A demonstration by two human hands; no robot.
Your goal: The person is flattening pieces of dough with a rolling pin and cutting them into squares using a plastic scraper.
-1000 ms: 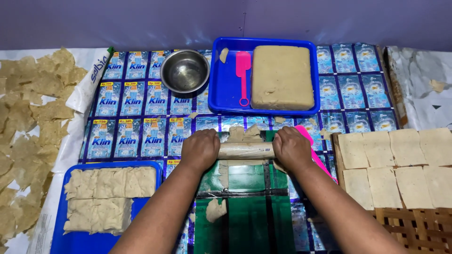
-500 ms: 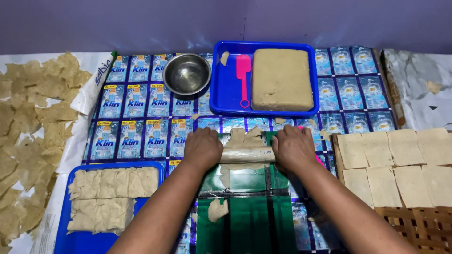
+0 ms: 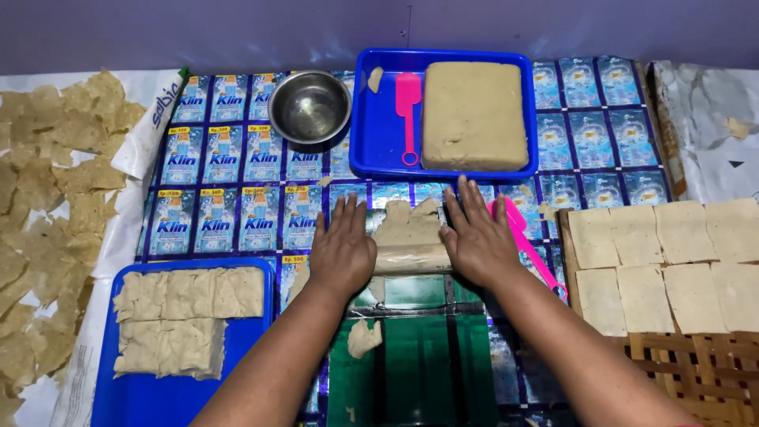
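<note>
A sachet-covered surface (image 3: 237, 205) met a purple wall; below the blue tray (image 3: 379, 134), left hand (image 3: 341, 251) and right hand (image 3: 478, 239) lay flat, unclenched, apparently pressing a roller (image 3: 411, 258) over dough (image 3: 407, 223).

A tan dough block (image 3: 474, 115) and a bright pink spatula (image 3: 408, 111) are lying in a deep blue tray (image 3: 379, 134). Blue-and-white printed sachets (image 3: 237, 198) are tiling the mat in a repeating grid. Pale beige dough (image 3: 407, 225) is showing over a green sheet (image 3: 419, 364). The bowl (image 3: 309, 107) is gleaming silver.
</note>
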